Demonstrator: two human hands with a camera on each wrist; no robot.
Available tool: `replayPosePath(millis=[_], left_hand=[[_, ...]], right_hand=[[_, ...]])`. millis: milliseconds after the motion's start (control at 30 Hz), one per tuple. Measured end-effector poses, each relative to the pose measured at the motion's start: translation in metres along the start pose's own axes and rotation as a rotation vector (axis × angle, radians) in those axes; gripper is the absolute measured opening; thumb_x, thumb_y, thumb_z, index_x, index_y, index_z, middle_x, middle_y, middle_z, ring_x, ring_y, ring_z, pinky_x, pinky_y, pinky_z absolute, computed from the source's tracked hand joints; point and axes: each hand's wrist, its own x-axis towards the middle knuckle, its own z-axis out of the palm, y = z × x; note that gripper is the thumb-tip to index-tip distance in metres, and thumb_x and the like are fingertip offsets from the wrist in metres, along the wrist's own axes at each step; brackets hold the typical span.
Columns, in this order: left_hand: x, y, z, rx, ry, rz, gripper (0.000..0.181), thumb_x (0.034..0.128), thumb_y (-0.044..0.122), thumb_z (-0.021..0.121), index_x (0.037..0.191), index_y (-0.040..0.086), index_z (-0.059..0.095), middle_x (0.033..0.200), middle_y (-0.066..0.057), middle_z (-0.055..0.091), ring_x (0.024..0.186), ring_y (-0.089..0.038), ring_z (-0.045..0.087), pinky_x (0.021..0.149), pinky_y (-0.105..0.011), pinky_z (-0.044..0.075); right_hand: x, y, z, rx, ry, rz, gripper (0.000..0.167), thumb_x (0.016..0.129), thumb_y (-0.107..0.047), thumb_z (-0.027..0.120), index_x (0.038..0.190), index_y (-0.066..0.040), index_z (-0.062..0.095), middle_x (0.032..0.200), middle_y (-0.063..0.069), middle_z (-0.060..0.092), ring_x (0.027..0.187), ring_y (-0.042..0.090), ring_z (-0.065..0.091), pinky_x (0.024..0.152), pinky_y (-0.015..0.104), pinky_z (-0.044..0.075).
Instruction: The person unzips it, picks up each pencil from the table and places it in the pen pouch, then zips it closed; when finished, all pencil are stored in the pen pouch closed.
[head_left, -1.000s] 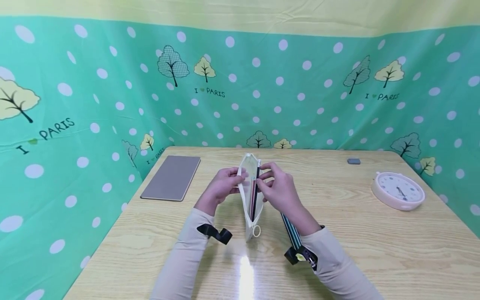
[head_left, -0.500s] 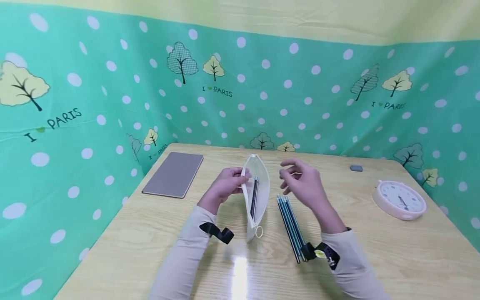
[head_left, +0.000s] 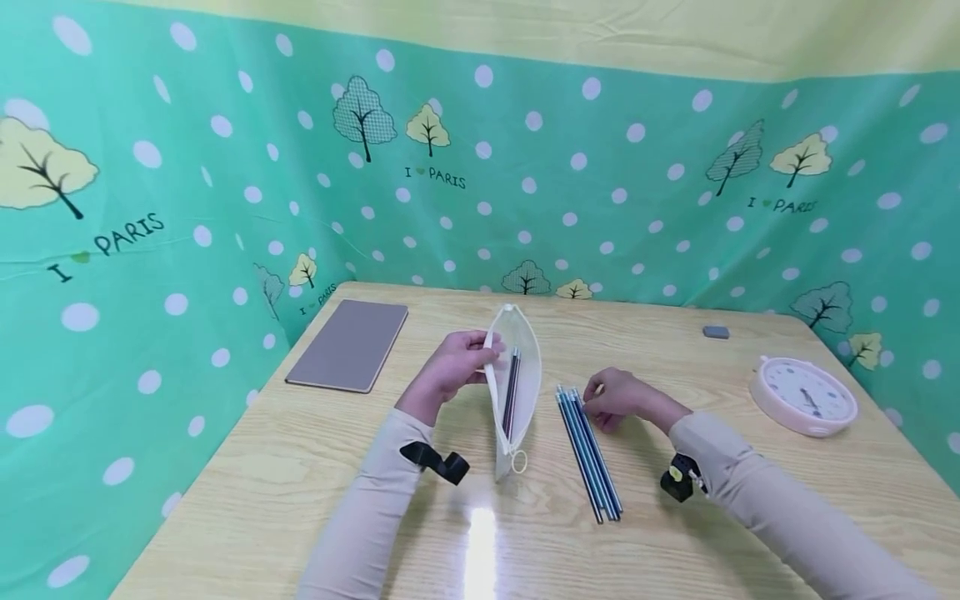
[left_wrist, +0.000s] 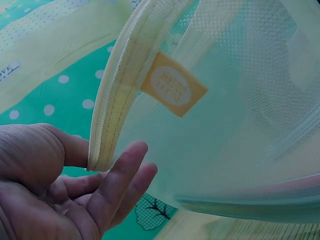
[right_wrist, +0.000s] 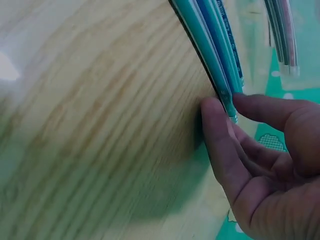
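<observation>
My left hand [head_left: 456,367] pinches the zippered edge of a pale mesh pencil pouch [head_left: 529,358], holding its mouth apart. A yellow label [left_wrist: 175,84] shows on the mesh in the left wrist view. Inside the pouch stand a few dark pencils [head_left: 512,396]. To the right of it, a bundle of several blue-green pencils [head_left: 587,454] lies on the table. My right hand [head_left: 617,397] is at the far end of this bundle. In the right wrist view its thumb and forefinger pinch the tip of a pencil [right_wrist: 212,62] at the bundle's edge.
A grey notebook [head_left: 348,344] lies at the left of the wooden table [head_left: 300,483]. At the right are a pink round clock [head_left: 804,396] and a small grey-blue eraser [head_left: 716,332]. A patterned green curtain [head_left: 450,208] hangs behind and at the sides.
My right hand let go of a pencil inside the pouch, drew back to the right, then came down to the bundle's far end. My left hand keeps its grip on the pouch.
</observation>
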Motion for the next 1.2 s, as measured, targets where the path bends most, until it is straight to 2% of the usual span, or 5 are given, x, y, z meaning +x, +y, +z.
replayPosePath(millis=[500,667,800,1033,1200], left_hand=[[0.000,-0.001,0.000,-0.007,0.004,-0.012,0.043,0.1048,0.006,0.058,0.143,-0.012,0.050,0.138,-0.028,0.060,0.103,-0.025,0.069,0.091,-0.036,0.063],[-0.001,-0.001,-0.001,-0.011,-0.003,-0.012,0.045,0.1045,0.006,0.059,0.144,-0.011,0.049,0.139,-0.028,0.059,0.104,-0.025,0.069,0.092,-0.036,0.063],[-0.002,-0.001,-0.003,-0.008,0.001,-0.005,0.043,0.1053,0.007,0.058,0.144,-0.012,0.050,0.139,-0.029,0.059,0.103,-0.025,0.069,0.090,-0.035,0.064],[-0.002,-0.002,-0.005,0.010,-0.004,0.010,0.042,0.1064,0.007,0.055,0.143,-0.012,0.050,0.140,-0.028,0.058,0.105,-0.026,0.069,0.089,-0.034,0.064],[0.000,-0.001,-0.001,0.006,-0.018,0.008,0.043,0.1064,0.007,0.055,0.144,-0.011,0.049,0.142,-0.029,0.057,0.104,-0.025,0.069,0.089,-0.034,0.064]], right_hand=[[0.008,-0.001,0.013,-0.087,0.144,0.025,0.010,0.089,0.000,0.071,0.087,0.000,0.061,0.066,0.011,0.066,0.051,0.015,0.066,0.052,0.029,0.062],[-0.004,-0.013,0.000,0.150,0.162,-0.059,0.016,0.093,0.003,0.060,0.107,0.010,0.057,0.081,0.013,0.065,0.063,0.017,0.066,0.063,0.034,0.066],[-0.016,-0.035,-0.010,0.401,0.279,-0.187,0.026,0.097,0.005,0.054,0.121,0.015,0.050,0.095,0.013,0.060,0.076,0.015,0.067,0.073,0.033,0.066],[-0.039,-0.071,-0.007,0.813,0.495,-0.354,0.022,0.103,-0.002,0.058,0.124,0.003,0.053,0.093,-0.005,0.072,0.083,0.010,0.072,0.079,0.026,0.064],[-0.047,-0.083,0.001,0.937,0.615,-0.429,0.015,0.104,-0.002,0.058,0.119,-0.004,0.057,0.091,-0.008,0.073,0.083,0.010,0.073,0.077,0.026,0.065]])
